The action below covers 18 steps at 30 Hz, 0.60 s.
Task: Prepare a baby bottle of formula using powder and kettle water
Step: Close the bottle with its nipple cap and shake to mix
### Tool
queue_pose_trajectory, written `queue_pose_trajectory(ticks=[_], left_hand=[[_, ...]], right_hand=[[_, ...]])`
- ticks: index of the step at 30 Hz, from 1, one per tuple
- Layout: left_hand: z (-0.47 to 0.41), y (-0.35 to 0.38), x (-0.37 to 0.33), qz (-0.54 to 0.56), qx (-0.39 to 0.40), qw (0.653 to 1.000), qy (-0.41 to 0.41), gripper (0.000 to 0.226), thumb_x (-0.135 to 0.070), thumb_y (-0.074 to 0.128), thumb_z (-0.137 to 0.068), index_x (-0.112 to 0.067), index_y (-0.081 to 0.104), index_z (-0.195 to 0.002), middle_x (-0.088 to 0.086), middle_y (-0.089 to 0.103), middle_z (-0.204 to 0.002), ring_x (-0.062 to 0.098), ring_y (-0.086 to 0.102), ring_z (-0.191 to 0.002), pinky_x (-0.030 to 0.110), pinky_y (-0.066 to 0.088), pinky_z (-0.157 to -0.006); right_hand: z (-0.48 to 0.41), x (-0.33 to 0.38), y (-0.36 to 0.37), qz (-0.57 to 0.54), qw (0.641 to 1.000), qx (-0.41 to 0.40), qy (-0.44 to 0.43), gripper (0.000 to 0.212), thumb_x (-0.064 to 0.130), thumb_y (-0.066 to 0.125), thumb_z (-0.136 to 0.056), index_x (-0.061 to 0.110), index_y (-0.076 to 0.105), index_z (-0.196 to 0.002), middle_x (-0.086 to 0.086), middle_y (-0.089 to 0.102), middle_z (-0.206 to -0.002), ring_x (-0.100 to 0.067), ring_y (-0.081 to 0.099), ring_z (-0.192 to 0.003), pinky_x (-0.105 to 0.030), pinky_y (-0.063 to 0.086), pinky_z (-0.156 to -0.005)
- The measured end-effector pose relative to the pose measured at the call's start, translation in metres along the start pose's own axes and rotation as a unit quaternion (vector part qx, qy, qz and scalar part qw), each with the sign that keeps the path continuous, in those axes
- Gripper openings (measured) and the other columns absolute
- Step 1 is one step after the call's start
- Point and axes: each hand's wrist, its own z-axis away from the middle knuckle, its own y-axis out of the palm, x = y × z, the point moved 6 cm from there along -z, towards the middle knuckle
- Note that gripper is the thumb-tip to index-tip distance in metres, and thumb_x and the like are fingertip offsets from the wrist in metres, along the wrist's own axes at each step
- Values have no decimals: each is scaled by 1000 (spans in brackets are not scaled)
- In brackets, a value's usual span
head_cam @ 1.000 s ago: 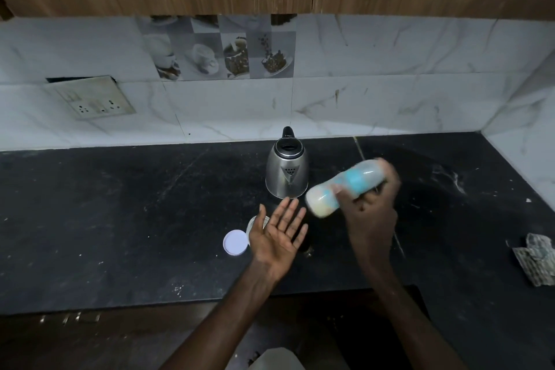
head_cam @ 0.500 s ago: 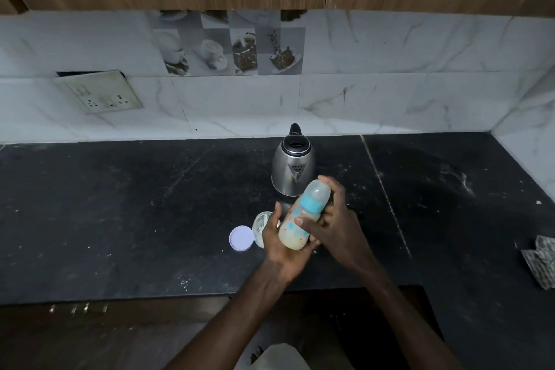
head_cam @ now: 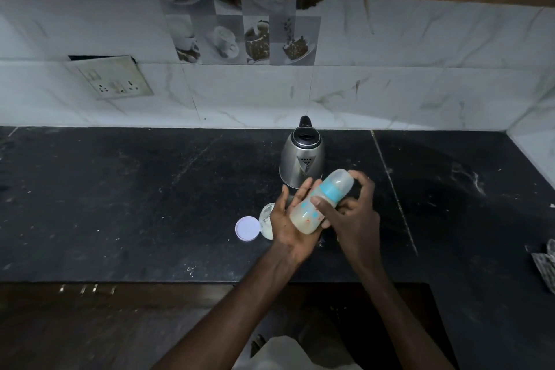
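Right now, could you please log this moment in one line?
bottle: capped, tilted, milky; right hand: grips bottle; left hand: palm supports base; kettle: upright behind

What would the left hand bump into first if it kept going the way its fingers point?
Probably the kettle. The left hand lies flat against the bottle, its fingers pointing toward the kettle's shiny side just beyond them. Depth is hard to judge, so it might slip past it.

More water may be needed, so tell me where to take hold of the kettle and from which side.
Take the kettle by its black handle, at the back toward the wall; the spout faces you. Come over its top from above, since the bottle is held in front. The steel body is wide, rounded and possibly hot.
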Motion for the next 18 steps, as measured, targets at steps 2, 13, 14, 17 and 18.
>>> queue_pose_trajectory(ticks=[2,13,14,17,18], left_hand=[[-1,-1,0,9,1,1000,-6,59,-54,48,-101,-13,64,-140,12,64,-145,34,60,-130,39,57,-76],[8,-10,7,-29,12,998,-51,76,-64,58,-92,-14,55,-149,19,62,-143,34,63,-124,45,51,-107],[8,-10,6,-33,12,998,-54,77,-64,58,-92,-13,54,-150,19,60,-146,34,62,-125,45,46,-113],[11,-11,5,-47,16,997,-65,80,-66,56,-93,-10,53,-150,21,61,-142,34,62,-123,45,39,-118],[11,-10,5,-47,19,996,-68,81,-67,56,-93,-8,53,-150,21,64,-137,34,64,-120,45,44,-113]], right_hand=[[1,-1,4,12,999,30,-2,80,43,91,-79,47,38,-139,9,76,-107,-8,79,-90,-37,68,-72],[-12,11,5,11,984,176,-35,79,50,86,-80,46,34,-139,20,72,-118,-11,78,-92,-26,64,-69],[-12,10,6,10,984,174,-39,79,47,87,-81,49,34,-140,19,72,-119,-10,78,-93,-23,63,-69],[-10,6,11,6,982,183,-35,90,36,90,-83,49,30,-150,18,71,-124,-10,78,-102,-22,63,-76],[-11,5,11,5,981,189,-34,93,36,91,-82,49,30,-151,18,70,-124,-10,77,-103,-22,63,-78]])
